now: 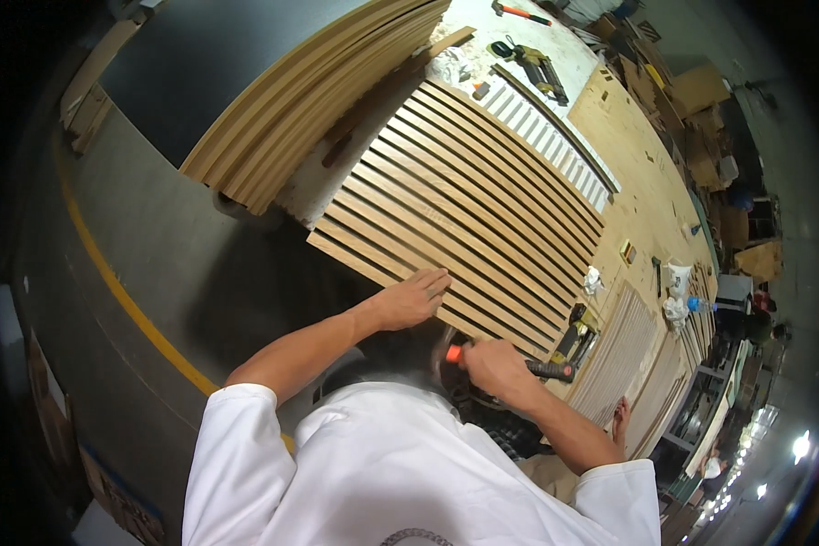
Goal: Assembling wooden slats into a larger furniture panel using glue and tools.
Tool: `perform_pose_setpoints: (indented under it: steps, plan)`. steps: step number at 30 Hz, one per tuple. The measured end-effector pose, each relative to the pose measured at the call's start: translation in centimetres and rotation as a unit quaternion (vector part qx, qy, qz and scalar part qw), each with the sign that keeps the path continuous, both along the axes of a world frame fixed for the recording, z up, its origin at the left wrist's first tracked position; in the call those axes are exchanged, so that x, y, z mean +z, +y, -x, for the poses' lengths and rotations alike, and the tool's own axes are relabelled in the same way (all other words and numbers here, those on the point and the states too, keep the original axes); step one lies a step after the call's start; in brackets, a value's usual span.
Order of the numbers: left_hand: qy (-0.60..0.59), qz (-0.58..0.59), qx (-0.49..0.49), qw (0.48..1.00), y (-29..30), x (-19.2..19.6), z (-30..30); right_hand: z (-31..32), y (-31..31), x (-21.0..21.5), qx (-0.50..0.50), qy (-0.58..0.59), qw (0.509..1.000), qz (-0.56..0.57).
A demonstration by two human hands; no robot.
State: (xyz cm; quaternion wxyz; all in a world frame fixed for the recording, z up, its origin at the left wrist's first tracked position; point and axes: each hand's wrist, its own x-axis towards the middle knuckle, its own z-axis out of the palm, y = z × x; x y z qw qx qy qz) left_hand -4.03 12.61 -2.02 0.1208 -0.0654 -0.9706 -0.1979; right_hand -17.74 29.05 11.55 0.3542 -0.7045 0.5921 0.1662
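Fingers of the left hand (408, 303) lie nearly together on the near edge of the slatted panel (478, 232) on the bench (646, 187), the right hand's (500, 366) wrap what looks like a hammer (551, 370), and I judge the slats (338, 248) laid, remaining work unclear.

Black fisheye rim; lamp (801, 446) glaring; hammer head (442, 357) blurred.

Yellow floor line (136, 314), brown cardboard (699, 88), bright lamp (801, 446)
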Motion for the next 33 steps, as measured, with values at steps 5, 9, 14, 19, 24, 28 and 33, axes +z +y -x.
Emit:
perform_pose_setpoints:
  steps: [5, 9, 14, 19, 24, 28, 33]
  plan:
    - [0.001, 0.006, -0.006, 1.000, -0.3, 0.1, -0.1, -0.7, -0.1, 0.2, -0.077, 0.013, 0.992, 0.101]
    - [0.010, 0.007, -0.008, 1.000, -0.1, 0.7, 0.9, -0.1, 0.5, -0.8, -0.099, 0.022, 0.989, 0.104]
    - [-0.027, -0.006, -0.017, 0.999, -0.1, 1.2, 1.3, -0.2, 0.4, 0.8, -0.124, -0.014, 0.981, 0.146]
    - [-0.028, 0.024, -0.017, 0.999, 0.7, 1.3, 1.6, -1.4, 1.6, 0.2, -0.160, 0.018, 0.974, 0.160]
    - [-0.023, 0.049, -0.095, 0.994, 2.3, 0.9, 3.4, -1.9, 4.5, 0.0, -0.282, 0.002, 0.957, 0.070]
    - [-0.013, 0.038, -0.121, 0.992, 3.8, 0.1, 5.0, -2.3, 7.4, -0.6, -0.372, -0.014, 0.928, 0.000]
    - [-0.029, 0.068, -0.116, 0.990, 5.0, -0.3, 5.5, -1.7, 11.2, -0.2, -0.513, -0.047, 0.857, -0.005]
